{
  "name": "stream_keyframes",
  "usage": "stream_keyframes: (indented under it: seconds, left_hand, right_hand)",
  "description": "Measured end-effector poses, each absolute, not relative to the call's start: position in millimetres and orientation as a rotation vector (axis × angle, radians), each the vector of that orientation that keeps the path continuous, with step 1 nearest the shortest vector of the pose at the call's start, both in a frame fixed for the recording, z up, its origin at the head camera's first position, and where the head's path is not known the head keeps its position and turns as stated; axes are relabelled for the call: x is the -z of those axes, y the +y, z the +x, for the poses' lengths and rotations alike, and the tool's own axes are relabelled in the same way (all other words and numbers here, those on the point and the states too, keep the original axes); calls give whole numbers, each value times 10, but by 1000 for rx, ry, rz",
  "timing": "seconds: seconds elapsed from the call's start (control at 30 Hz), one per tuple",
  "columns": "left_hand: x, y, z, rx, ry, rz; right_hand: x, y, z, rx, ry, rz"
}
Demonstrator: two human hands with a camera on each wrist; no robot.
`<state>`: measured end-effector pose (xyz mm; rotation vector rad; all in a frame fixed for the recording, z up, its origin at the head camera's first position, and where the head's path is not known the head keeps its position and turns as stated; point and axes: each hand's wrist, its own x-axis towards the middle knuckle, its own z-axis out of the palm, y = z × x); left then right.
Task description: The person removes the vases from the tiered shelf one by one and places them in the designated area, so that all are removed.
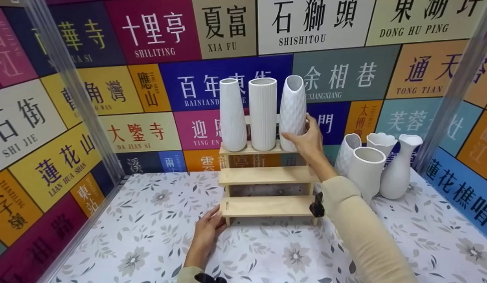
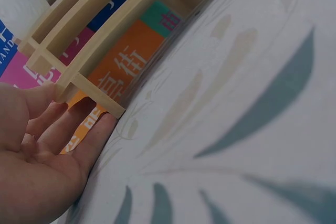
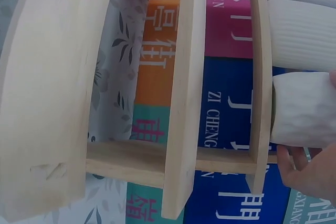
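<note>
A three-tier wooden stand faces me on the table. Three white vases stand on its top tier: a slim tapered vase at left, a vertically ribbed vase in the middle, and a dimpled vase with a slanted mouth at right. My right hand holds the dimpled vase low on its right side, thumb in front; the right wrist view shows its base at the shelf. At the stand's lower left corner, my left hand grips the end of the bottom tier, thumb and fingers around the leg.
More white vases stand in a cluster on the table at right, among them a ribbed vase and a vase with a narrow neck. Leaf-patterned cloth covers the table. Sign-printed walls and clear corner posts enclose it.
</note>
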<state>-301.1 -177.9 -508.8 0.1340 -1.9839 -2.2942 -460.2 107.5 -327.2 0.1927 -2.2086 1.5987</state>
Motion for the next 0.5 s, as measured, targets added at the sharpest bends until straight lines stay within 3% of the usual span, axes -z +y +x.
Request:
stream_keyframes:
  seconds: [0.5]
  left_hand:
    - [5062,-1780,-2998,2251,-2013,145]
  right_hand:
    - [3294,1438,-4015,-1550,-2244,270]
